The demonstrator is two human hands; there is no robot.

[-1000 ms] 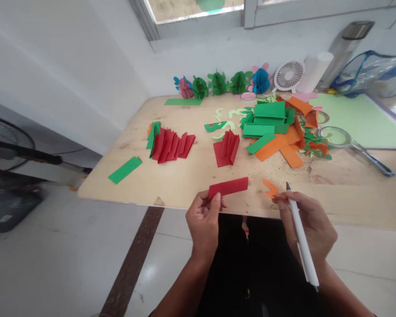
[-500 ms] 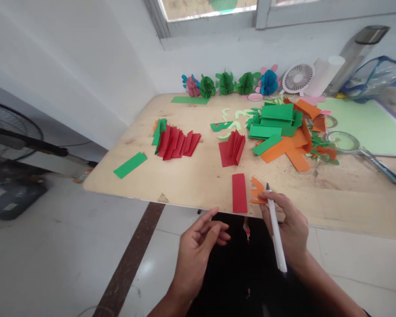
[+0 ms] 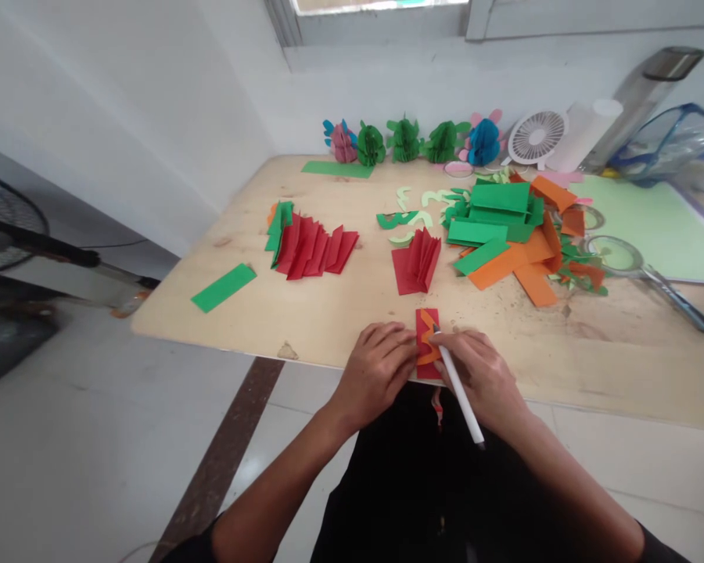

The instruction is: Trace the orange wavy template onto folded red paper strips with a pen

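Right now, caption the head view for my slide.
Orange cutout on a red paper strip, between the left hand and the right hand, which holds a white pen.

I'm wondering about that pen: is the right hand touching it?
Touching: the head view shows the right hand holding the white pen near its tip.

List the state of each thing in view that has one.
red strip: flat at the table's edge
orange cutout: lying on the strip
white pen: slanted, held in right hand
left hand: fingers bent, at the strip's left edge
larger red paper group: folded, overlapping
small fan: upright; whether running, unclear
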